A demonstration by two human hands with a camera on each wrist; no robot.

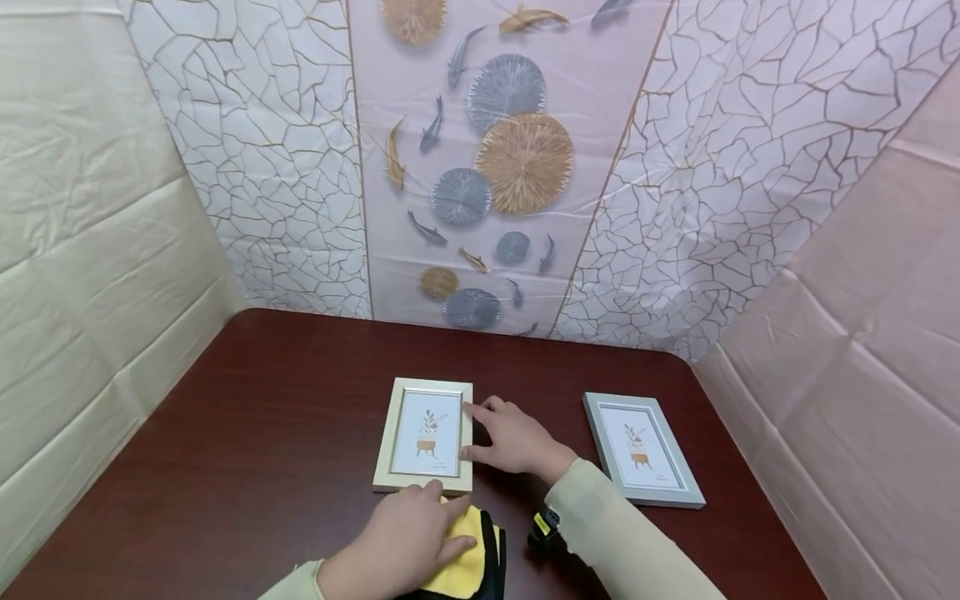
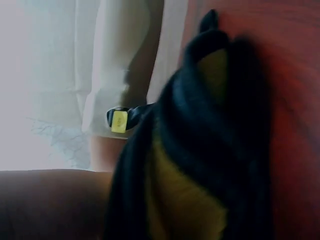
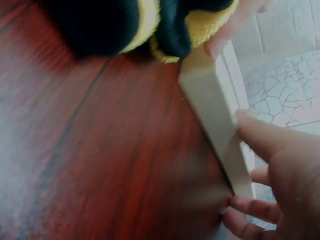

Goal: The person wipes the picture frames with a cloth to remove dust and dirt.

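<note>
A cream picture frame (image 1: 427, 421) lies face up on the dark red table, with a plant print behind its pane. My left hand (image 1: 401, 537) holds a yellow cloth (image 1: 467, 560) with black edging at the frame's near edge. In the left wrist view the cloth (image 2: 187, 192) is bunched and hides most of the fingers. My right hand (image 1: 519, 437) touches the frame's right side with thumb and index spread apart. The right wrist view has the thumb over the frame's edge (image 3: 212, 110) and other fingers low beside it.
A grey-blue picture frame (image 1: 600, 417) with a similar print lies at the table's right side. The dark red table (image 1: 300, 400) meets patterned fabric (image 1: 300, 208) at the back, with plain fabric walls left and right. A black strap with a yellow label (image 1: 545, 523) sits at my right wrist.
</note>
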